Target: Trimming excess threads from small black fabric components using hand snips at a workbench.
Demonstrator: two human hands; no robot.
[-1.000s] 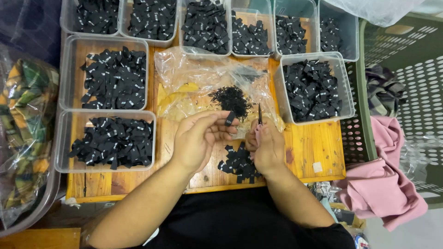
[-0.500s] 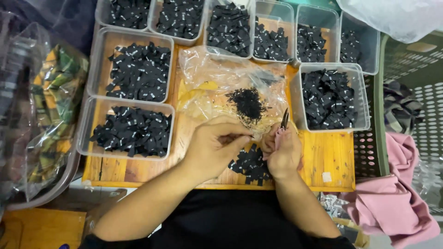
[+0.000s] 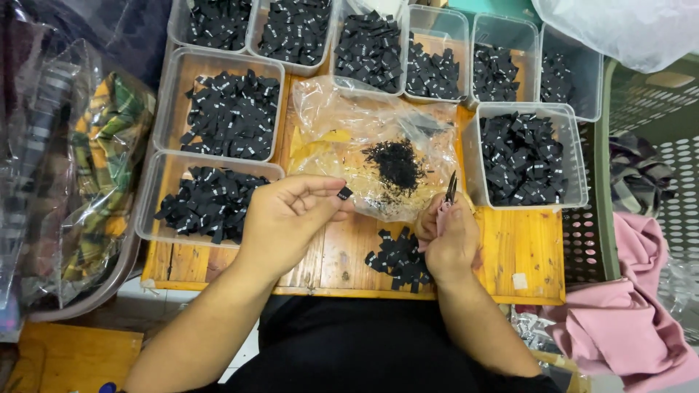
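L hand [image 3: 287,218] w/ tag [image 3: 344,193], now apart

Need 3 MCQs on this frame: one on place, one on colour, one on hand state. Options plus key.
1. Where does the loose pile of black thread scraps lie?
A. on the clear plastic bag
B. in the pink cloth
C. in a clear tub

2. What colour are the small labels in the clear tubs?
A. white
B. black
C. green

3. What does the left hand hold?
A. nothing
B. a pair of small snips
C. one small black label, pinched at the fingertips

Key: 1 A, the scraps sit on the crumpled bag on the wooden table. 2 B, every tub shows black pieces. 3 C, thumb and finger pinch the label, while the snips stick up from the right hand.
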